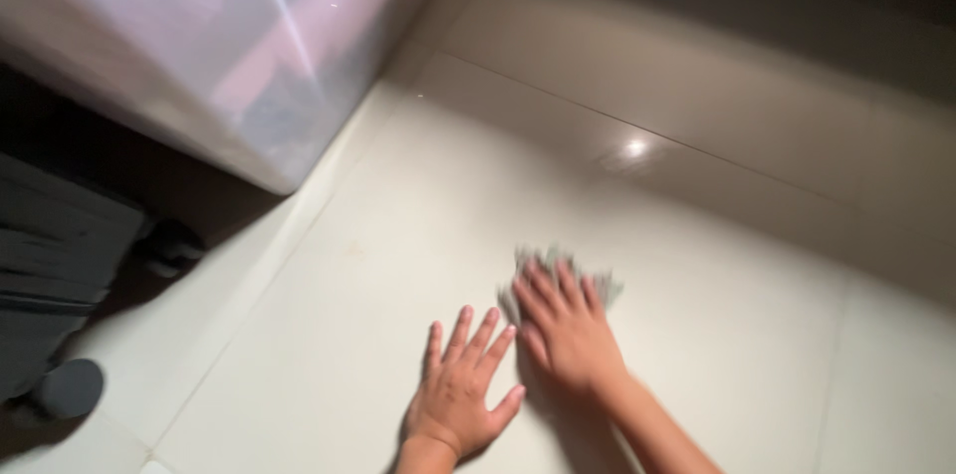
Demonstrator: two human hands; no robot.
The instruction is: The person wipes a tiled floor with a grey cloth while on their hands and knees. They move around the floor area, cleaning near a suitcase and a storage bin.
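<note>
— What are the hands doing down there?

— Both lie flat on the pale, glossy tiled floor (329, 335). The left hand (460, 389) is spread open, palm down, fingers fanned wide and holding nothing. The right hand (566, 327) presses down on a small crumpled grey-green cloth (601, 287), fingers stretched out over it rather than curled round it.

— Where exactly is the cloth?

— Under the right palm and fingers, on the floor, with its ragged edge showing beyond the fingertips and to the right. The picture is blurred, so I cannot tell its weave or pattern. The two hands are just beside each other, thumbs nearly meeting.

— Anything close by that crowds them?

— A large translucent plastic storage box (219, 46) with pinkish and dark shapes dimly showing inside stands at upper left, well apart from the hands. Below it, at the left edge, is a dark grey case (50, 265) on small round black wheels (70, 386), in shadow. A bright spot of lamp glare (634, 147) sits on a tile beyond the hands. Nothing lies between the hands and the box.
</note>
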